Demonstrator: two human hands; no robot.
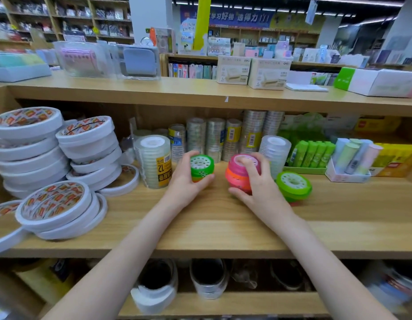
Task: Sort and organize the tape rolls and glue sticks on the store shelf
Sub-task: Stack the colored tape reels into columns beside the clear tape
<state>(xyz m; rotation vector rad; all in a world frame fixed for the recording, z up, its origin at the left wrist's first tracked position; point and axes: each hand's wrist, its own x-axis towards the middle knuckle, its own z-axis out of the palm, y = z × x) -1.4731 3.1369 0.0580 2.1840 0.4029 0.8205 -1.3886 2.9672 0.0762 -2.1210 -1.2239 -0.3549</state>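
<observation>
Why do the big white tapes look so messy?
The white tape rolls on the shelf's left side have slid out of their stacks: several lean tilted against each other, one lies flat behind them, and one hangs at the front edge. The clear tape packs behind stand upright in a row.

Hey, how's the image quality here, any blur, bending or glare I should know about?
Head view: the middle is sharp, both hands and the green tape stack and pink tape stack read clearly; the corners and the lower shelf smear into blur; the wide lens bows the shelf edge; lighting is even overhead, with soft shadows and slight sheen on the clear tape rolls.
</observation>
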